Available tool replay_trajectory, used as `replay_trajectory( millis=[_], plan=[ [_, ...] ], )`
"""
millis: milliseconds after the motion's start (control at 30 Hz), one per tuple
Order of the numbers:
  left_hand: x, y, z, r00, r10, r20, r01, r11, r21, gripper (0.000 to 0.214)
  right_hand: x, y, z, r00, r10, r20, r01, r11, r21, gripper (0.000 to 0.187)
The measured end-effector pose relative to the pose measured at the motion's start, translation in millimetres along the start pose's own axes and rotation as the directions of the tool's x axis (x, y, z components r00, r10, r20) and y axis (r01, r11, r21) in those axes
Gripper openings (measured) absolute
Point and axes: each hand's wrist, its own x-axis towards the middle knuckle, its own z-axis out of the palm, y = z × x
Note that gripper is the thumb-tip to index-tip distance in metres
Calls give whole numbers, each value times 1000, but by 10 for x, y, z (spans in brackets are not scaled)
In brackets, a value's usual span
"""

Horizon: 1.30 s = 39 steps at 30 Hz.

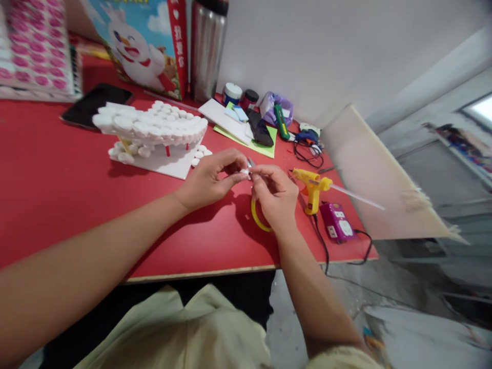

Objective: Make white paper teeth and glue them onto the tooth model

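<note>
Over the red table (54, 179), my left hand (209, 179) pinches a small white foam piece (245, 172) between thumb and fingertips. My right hand (274, 195) is closed on scissors with a yellow handle (257, 218); the metal tips (250, 163) meet the white piece. Both hands touch at the middle of the table. To the left stands a white foam model (149, 128) built of many small white discs on a white base, with loose discs (202, 152) beside it.
A yellow glue gun (313, 187) with a glue stick and a purple power plug (337, 221) lie right of my hands. Behind are a steel flask (207, 48), a cartoon box (142, 43), paint jars (232, 93), a phone (96, 105), green paper (253, 143) and a leaning board (376, 174).
</note>
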Motion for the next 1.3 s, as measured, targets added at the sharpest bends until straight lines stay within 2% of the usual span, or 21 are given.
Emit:
replay_trajectory(
  millis=[267,433,533,667,833,933,1133,1300],
  plan=[
    [-21,-24,7,1000,3,1,-3,999,-44,10,9,21,-6,1000,-23,11,22,999,46,11],
    [-39,-55,13,999,-43,9,43,993,-108,24,14,28,-11,1000,-5,22,5,1000,18,11],
    [-35,-56,9,998,-68,18,69,993,-91,23,13,28,-13,1000,1,28,-1,1000,16,11],
    [-17,-38,-2,998,-60,34,61,998,-20,11,18,17,-19,995,84,50,-88,993,77,7],
    [-12,-13,-2,997,-75,27,75,997,-4,9,29,5,-25,983,158,96,-170,975,143,6],
    [-8,-7,3,997,-76,22,77,997,-14,11,21,7,-28,990,129,59,-133,988,80,7],
    [21,-36,-4,991,-136,18,137,990,-26,17,-6,-3,-49,1000,-15,-20,14,999,-52,12],
    [17,-59,-8,989,-145,4,145,989,-13,15,7,10,-59,997,50,-66,-45,996,78,9]
  ],
)
